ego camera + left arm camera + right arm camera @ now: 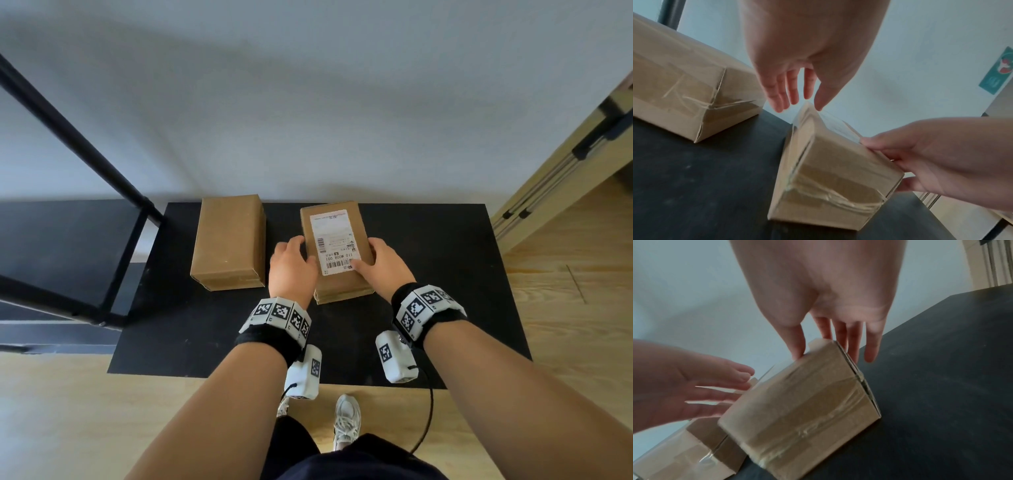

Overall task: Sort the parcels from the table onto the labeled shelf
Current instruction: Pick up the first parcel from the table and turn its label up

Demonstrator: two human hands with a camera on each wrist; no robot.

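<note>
Two brown cardboard parcels lie on the black table (205, 329). The plain parcel (227, 241) (684, 81) sits on the left. The parcel with a white shipping label (337, 246) (830, 170) (801, 402) sits to its right, between my hands. My right hand (364, 253) (828, 350) grips its right edge, thumb on the top face and fingers down the side. My left hand (305, 251) (797, 97) is beside the parcel's left edge with straight fingers, at most brushing it.
A black metal shelf frame (68, 240) stands to the left of the table. Light wooden furniture (565, 178) rises on the right. A pale wall runs behind the table, and the floor around it is wood. My feet are at the table's near edge.
</note>
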